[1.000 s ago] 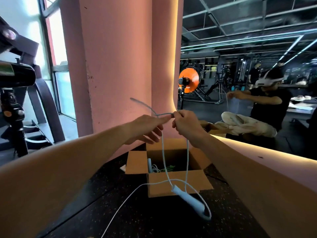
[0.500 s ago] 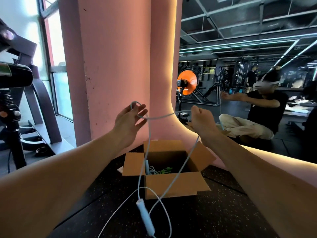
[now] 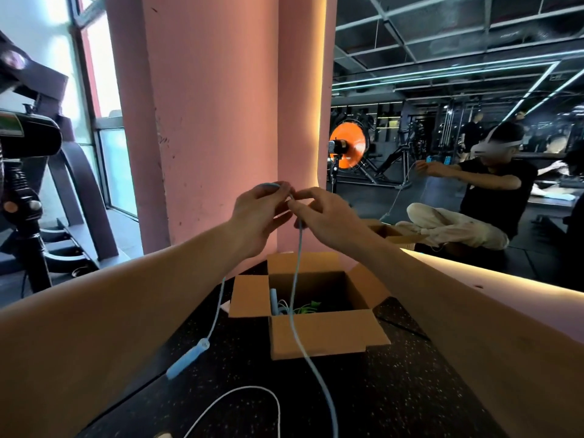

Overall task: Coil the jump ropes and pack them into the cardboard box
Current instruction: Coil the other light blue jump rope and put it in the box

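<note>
Rope (image 3: pixel 298 279), pale blue and thin, hangs in the air in front of the pink pillar (image 3: pixel 215 121), gathered at the top where the two hands meet. The left hand (image 3: pixel 257 216) has its fingers curled round a small loop of the cord, which shows over its knuckles; the right hand (image 3: pixel 322 216) pinches the cord between thumb and forefinger right beside it, its other fingers loosely bent. From that pinch one strand drops straight down past the mouth of the cardboard box (image 3: pixel 328 333), crosses the near flap and runs on along the dark speckled floor (image 3: pixel 410 390). A second strand falls from under the left wrist to a blue handle (image 3: pixel 188 358), which hangs tilted just above the floor left of the box. More cord lies in a white curve (image 3: pixel 252 393) on the floor nearer me. The box stands open at the foot of the pillar, all four flaps spread, and inside it I can make out another blue handle (image 3: pixel 273 300) upright at the left wall and a tangle of green cord (image 3: pixel 308 306). To the right a mirror wall (image 3: pixel 474 153) shows a seated person with arms out, and an orange fan (image 3: pixel 347 143). A black machine (image 3: pixel 28 153) stands by the window at left.
</note>
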Demonstrator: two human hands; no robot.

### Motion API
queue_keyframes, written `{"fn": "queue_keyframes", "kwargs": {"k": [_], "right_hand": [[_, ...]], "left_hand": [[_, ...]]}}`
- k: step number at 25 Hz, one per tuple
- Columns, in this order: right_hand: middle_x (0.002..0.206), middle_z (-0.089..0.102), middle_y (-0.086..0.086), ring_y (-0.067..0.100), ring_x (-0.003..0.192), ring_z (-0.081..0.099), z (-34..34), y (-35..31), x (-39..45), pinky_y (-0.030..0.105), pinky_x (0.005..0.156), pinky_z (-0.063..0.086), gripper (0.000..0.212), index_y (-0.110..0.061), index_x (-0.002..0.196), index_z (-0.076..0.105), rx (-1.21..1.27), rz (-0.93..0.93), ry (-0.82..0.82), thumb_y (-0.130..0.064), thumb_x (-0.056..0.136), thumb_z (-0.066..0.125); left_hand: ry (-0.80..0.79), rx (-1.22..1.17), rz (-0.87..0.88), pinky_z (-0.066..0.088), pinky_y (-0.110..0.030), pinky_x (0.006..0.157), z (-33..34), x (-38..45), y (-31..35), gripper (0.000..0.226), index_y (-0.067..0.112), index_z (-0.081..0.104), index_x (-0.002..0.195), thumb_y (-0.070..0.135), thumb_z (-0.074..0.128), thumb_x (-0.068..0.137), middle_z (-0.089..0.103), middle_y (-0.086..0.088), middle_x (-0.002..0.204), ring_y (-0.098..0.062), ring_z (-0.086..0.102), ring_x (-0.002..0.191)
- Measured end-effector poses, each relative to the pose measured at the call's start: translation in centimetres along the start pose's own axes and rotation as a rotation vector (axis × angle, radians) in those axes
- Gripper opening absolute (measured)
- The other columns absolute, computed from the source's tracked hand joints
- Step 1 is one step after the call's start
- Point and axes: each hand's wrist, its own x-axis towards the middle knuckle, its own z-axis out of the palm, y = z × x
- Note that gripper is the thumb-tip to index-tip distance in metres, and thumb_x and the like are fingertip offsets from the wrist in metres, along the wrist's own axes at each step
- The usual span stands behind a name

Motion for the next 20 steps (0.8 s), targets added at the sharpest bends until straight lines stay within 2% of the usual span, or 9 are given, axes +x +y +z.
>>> {"fn": "queue_keyframes", "kwargs": {"k": [3,5,7,9,11,13,16,18,20], "right_hand": [[0.072,0.056,-0.003,0.004,0.057,0.054,-0.5,-0.6,0.3,0.018,0.052,0.049,0.028,-0.010,0.120,0.065,0.071,-0.017,0.032,-0.029,0.105,0.051],[0.063,0.050,-0.008,0.000,0.042,0.042,-1.0,-0.6,0.3,0.011,0.044,0.036,0.022,-0.011,0.110,0.068,0.063,-0.055,0.101,-0.023,0.105,0.050],[0.055,0.048,-0.012,0.000,0.038,0.038,-1.4,-0.6,0.2,0.012,0.042,0.030,0.020,-0.015,0.103,0.068,0.111,-0.082,0.221,-0.021,0.105,0.049],[0.053,0.047,-0.010,0.002,0.040,0.038,-1.9,-0.4,0.1,0.017,0.045,0.031,0.018,-0.016,0.098,0.067,0.164,-0.110,0.330,-0.021,0.105,0.050],[0.057,0.047,-0.008,0.002,0.042,0.039,-2.7,0.2,-0.1,0.015,0.045,0.029,0.016,-0.014,0.100,0.066,0.170,-0.138,0.416,-0.020,0.104,0.052],[0.058,0.047,-0.009,0.002,0.044,0.040,-3.2,0.9,-0.4,0.013,0.046,0.028,0.015,-0.013,0.101,0.065,0.149,-0.172,0.494,-0.020,0.104,0.052],[0.062,0.048,-0.010,0.000,0.048,0.042,-4.4,1.8,0.1,0.017,0.047,0.030,0.017,-0.013,0.102,0.062,0.177,-0.125,0.714,-0.022,0.104,0.048],[0.071,0.054,-0.011,0.003,0.063,0.053,-5.8,3.0,0.8,0.024,0.061,0.045,0.016,-0.025,0.094,0.060,0.283,-0.029,0.874,-0.027,0.102,0.046],[0.074,0.058,-0.016,0.022,0.079,0.064,-6.8,4.4,1.4,0.046,0.078,0.056,0.018,-0.040,0.083,0.057,0.335,0.012,0.936,-0.033,0.096,0.047]], "left_hand": [[0.021,0.123,-0.056,0.057,-0.032,0.080,-0.3,-0.5,0.3,0.035,0.016,0.067,0.115,0.037,0.074,0.087,0.071,-0.003,0.113,-0.021,0.069,0.103],[0.080,0.113,-0.129,0.054,-0.034,0.079,-1.1,-0.7,0.3,0.033,0.018,0.067,0.111,0.039,0.074,0.086,0.065,-0.002,0.107,-0.020,0.064,0.098],[0.150,0.027,-0.243,0.051,-0.033,0.071,-2.2,-0.9,-0.2,0.037,0.017,0.067,0.112,0.039,0.073,0.083,0.058,-0.003,0.098,-0.018,0.057,0.084],[0.247,0.148,-0.349,0.044,-0.028,0.058,-3.5,-0.8,-0.9,0.047,0.017,0.071,0.110,0.055,0.073,0.081,0.053,-0.002,0.091,-0.014,0.047,0.069],[0.321,0.356,-0.404,0.037,-0.024,0.051,-4.7,-0.8,-1.4,0.063,0.012,0.074,0.094,0.073,0.060,0.081,0.050,-0.001,0.079,-0.012,0.039,0.060],[0.405,0.518,-0.350,0.035,-0.027,0.052,-6.0,-0.5,-1.7,0.076,0.007,0.066,0.084,0.081,0.048,0.081,0.050,-0.003,0.072,-0.014,0.039,0.058],[0.532,0.918,-0.182,0.037,-0.029,0.055,-8.2,-0.4,-2.2,0.074,0.007,0.056,0.076,0.078,0.038,0.088,0.055,-0.007,0.071,-0.020,0.049,0.060],[0.579,1.176,-0.083,0.039,-0.029,0.057,-10.0,-0.5,-2.6,0.074,0.006,0.058,0.079,0.075,0.033,0.092,0.062,-0.012,0.079,-0.025,0.055,0.066],[0.670,1.261,0.009,0.046,-0.040,0.079,-11.8,-0.4,-3.0,0.066,0.010,0.058,0.099,0.071,0.034,0.094,0.063,-0.017,0.105,-0.035,0.058,0.096]]}}
